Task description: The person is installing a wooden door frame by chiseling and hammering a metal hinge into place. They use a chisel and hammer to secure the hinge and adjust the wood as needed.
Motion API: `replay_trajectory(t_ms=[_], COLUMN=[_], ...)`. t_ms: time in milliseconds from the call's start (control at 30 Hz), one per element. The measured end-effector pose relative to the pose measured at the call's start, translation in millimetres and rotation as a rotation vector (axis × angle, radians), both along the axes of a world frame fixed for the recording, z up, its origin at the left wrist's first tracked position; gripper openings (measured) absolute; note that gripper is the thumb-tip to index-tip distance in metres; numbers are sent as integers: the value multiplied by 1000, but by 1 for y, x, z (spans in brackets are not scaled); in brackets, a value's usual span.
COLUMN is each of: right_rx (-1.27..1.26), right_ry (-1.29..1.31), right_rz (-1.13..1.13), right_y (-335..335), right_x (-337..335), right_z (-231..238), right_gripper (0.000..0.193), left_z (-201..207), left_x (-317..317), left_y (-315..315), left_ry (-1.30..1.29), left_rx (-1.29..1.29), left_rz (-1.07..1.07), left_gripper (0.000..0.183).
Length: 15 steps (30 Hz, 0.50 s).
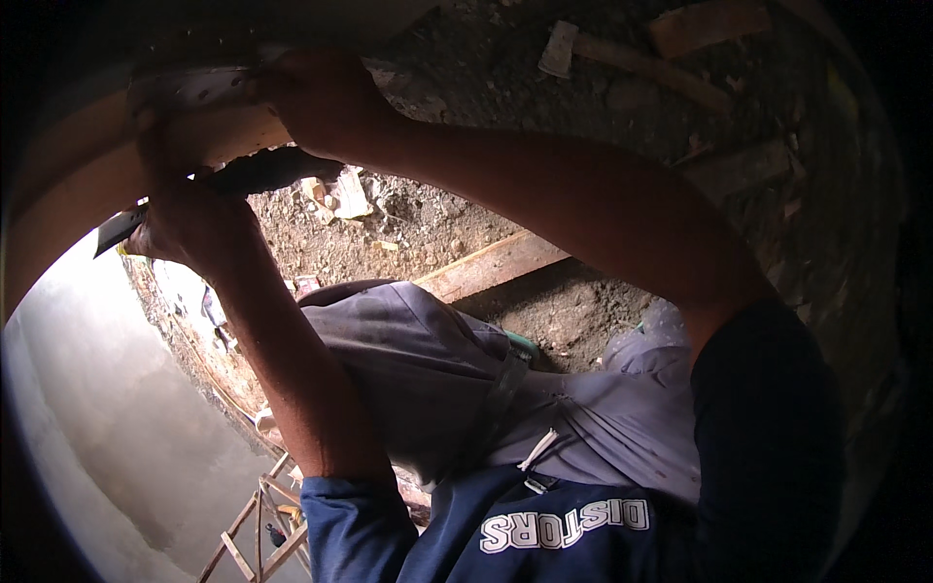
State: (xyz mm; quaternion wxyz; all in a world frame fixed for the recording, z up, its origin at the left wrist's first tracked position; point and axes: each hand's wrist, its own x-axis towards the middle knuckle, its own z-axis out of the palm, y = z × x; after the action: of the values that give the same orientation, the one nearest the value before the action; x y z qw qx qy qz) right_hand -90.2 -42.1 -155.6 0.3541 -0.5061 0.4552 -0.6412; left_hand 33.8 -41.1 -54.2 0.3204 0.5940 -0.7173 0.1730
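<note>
Wooden board (222, 134), left hand (197, 222) round a dark strip (270, 170); right hand (326, 102) at board's edge, cannot tell its grip

Right grip (323, 103) at wooden beam (222, 133)

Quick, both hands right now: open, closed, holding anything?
Left hand: at the wooden board and grey strip; grip cannot be told.
Right hand: at the board too, in shadow; open or closed cannot be told.

left hand (199, 228): upper left, forearm (292, 374) slanting up | right hand (321, 97): higher in view, elbow (734, 277) bent
</note>
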Motion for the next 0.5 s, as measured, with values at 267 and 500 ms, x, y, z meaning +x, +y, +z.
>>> replay_trajectory(t_ms=[267, 500], right_rx=[-74, -30], right_ry=[322, 85], right_rz=[-62, -65], right_y=[0, 9], right_x=[-5, -9], right_z=[0, 11], right_gripper=[23, 22], left_z=[4, -11], left_x=[-25, -1], left_y=[-4, -12], left_ry=[983, 809], left_rx=[115, 84], left_rz=[-77, -42], left_gripper=[71, 56])
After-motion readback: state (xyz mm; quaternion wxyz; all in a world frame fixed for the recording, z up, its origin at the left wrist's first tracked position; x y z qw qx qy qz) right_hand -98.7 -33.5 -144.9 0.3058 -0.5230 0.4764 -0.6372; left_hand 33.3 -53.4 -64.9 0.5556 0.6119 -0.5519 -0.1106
